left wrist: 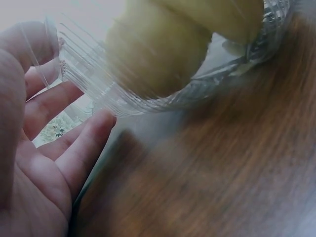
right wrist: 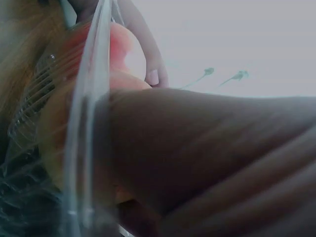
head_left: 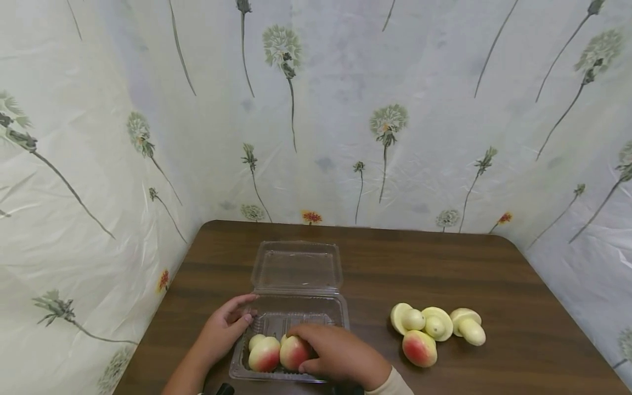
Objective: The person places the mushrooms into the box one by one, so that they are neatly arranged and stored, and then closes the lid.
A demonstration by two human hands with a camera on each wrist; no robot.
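A clear plastic clamshell container (head_left: 344, 307) sits on the table with its lid (head_left: 296, 269) folded back. In its front part lies a yellow-red peach (head_left: 264, 354), with a small cream round piece (head_left: 255, 341) behind it. My right hand (head_left: 340, 354) grips a second peach (head_left: 294, 353) inside the container, thumb in front and fingers over the top. The right wrist view shows this fruit's red side (right wrist: 121, 49) past the rim. My left hand (head_left: 224, 329) touches the container's left side with fairly straight, spread fingers; its fingertips (left wrist: 102, 121) meet the ribbed wall.
Right of the container, several cream mushrooms (head_left: 436, 323) lie grouped on the brown wooden table (head_left: 395, 263). Another yellow-red peach (head_left: 419, 349) rests in front of them. A dandelion-print curtain (head_left: 336, 109) hangs behind the table and along both sides.
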